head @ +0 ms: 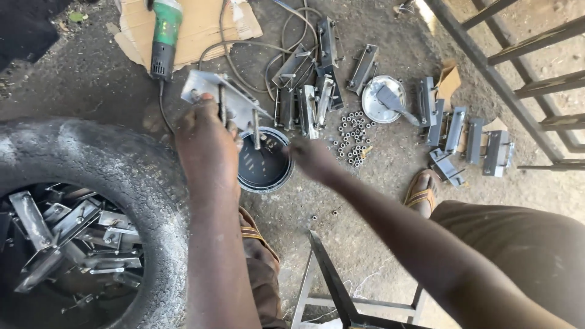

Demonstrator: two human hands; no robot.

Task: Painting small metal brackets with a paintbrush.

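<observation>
My left hand [206,143] grips a grey metal bracket [226,97] with threaded bolts hanging down from it, held above a round dark paint tin [265,166]. Blurred, my right hand [312,157] reaches toward the tin's right rim, fingers bunched near the bolts; whether it holds anything I cannot tell. A scatter of several small nuts [353,137] lies on the ground just right of that hand.
An old tyre [116,176] at left holds several metal brackets [73,234]. More brackets [317,67] lie ahead, with a green angle grinder [164,36] on cardboard, a tin lid [382,99], a metal gate [518,61] and a metal stool frame [335,286].
</observation>
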